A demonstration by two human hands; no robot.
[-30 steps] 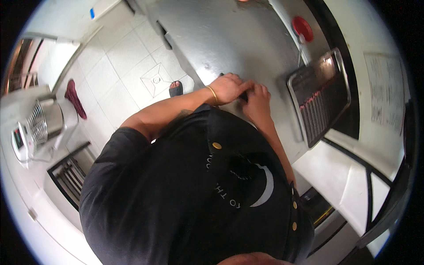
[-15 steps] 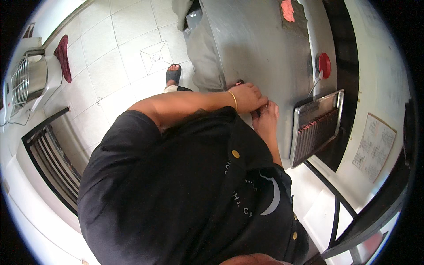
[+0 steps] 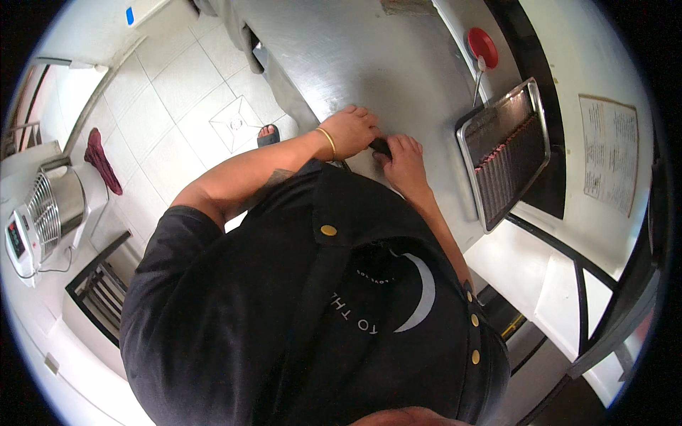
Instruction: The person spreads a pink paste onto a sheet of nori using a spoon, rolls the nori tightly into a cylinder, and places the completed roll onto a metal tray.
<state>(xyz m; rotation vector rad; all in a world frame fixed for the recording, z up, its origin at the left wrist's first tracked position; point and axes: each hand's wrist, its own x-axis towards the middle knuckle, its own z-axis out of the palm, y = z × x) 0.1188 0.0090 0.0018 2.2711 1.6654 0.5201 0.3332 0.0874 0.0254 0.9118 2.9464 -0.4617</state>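
Both hands are over the near part of a steel table (image 3: 398, 71), close in front of my body. A short dark roll (image 3: 381, 146) shows between them, mostly covered by fingers; its wrapping looks like dark leaf. My left hand (image 3: 349, 131), with a gold bangle at the wrist, is closed with its fingertips at the roll's left end. Around the right end my right hand (image 3: 403, 162) curls its fingers and thumb. To the right, a metal tray (image 3: 465, 142) holds several similar dark rolls (image 3: 510, 153) with pink ends, packed in rows.
Behind the tray stands a red round dish (image 3: 482, 47) with a light-handled utensil (image 3: 478, 78) leaning by it. A dark flat sheet (image 3: 408, 6) lies at the table's far end. On the left, a fan-like white appliance (image 3: 50, 213) and a dark red cloth (image 3: 103, 162) rest near the tiled floor.
My view has turned, so the pink lump on the dark sheet has left the picture. My hands have moved slightly apart, and more of the dark roll shows between them.
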